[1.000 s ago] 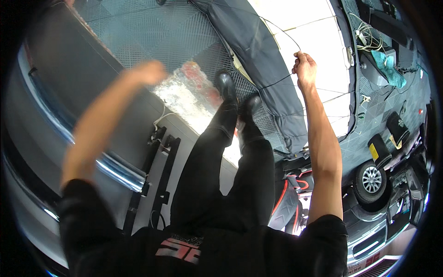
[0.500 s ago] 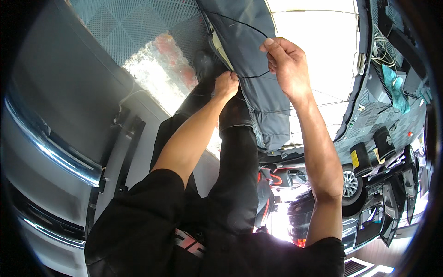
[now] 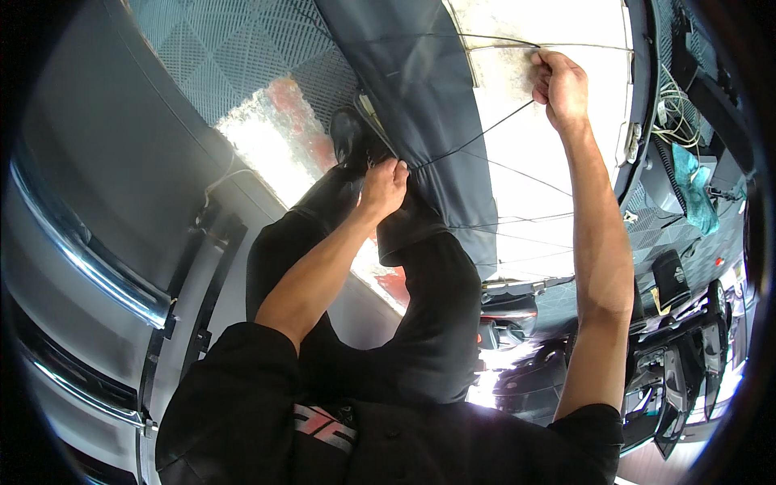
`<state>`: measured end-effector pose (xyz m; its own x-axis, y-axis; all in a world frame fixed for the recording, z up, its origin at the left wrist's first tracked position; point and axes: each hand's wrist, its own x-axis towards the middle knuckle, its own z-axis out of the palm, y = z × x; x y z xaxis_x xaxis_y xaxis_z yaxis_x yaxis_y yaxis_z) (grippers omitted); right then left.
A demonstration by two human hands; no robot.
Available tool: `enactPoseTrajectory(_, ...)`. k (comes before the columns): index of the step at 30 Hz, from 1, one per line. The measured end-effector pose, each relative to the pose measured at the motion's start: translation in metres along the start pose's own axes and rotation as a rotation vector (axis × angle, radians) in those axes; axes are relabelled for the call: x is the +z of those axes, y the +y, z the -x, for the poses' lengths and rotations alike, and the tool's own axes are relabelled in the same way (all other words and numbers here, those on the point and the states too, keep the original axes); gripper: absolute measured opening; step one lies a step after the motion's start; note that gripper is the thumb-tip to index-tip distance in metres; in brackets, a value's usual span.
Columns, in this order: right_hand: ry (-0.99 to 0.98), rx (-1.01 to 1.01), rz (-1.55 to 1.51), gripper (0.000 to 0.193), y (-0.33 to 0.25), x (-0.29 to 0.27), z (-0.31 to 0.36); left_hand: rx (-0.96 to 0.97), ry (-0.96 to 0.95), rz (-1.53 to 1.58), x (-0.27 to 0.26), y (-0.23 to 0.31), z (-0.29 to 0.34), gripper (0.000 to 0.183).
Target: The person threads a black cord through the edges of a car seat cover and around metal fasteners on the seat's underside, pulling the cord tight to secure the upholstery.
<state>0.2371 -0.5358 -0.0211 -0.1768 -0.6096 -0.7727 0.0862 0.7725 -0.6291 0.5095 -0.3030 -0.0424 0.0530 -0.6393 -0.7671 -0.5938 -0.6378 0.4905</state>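
A large panel with a white, brightly lit middle (image 3: 558,149) lies in front of me, its near-left side wrapped by a dark grey cover (image 3: 424,89). Over the white part, my right hand (image 3: 561,87) is closed in a pinch on a thin black cord (image 3: 495,126). From those fingers the cord runs taut down to the cover's edge, and another length stretches left across the cover. My left hand (image 3: 383,187) is closed at that edge, gripping it beside the spot where the cord comes out. Thinner strands of cord cross the panel lower down.
My legs (image 3: 428,283) are beside the panel's left edge. A grey vehicle body panel with a chrome strip (image 3: 89,250) stands at the left. Grey grid matting (image 3: 250,48) covers the floor. At the right are a teal cloth (image 3: 693,190), a pale cable coil (image 3: 677,113) and dark car parts.
My right hand has moved right and slightly up, drawing the cord out across the white part. My left hand has come slightly down and left in the picture, still closed at the cover's edge.
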Motion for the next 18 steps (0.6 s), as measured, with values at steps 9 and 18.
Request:
enactPoseTrajectory(9,0.02,-0.087,-0.232,0.025,-0.046,-0.042,0.0,-0.072,-0.244,-0.489,-0.033,0.042,-0.029,0.034)
enactPoseTrajectory(18,0.159,-0.163,-0.46,0.023,-0.094,-0.138,0.059,0.315,-0.153,-0.229,-0.069,0.191,-0.081,0.028)
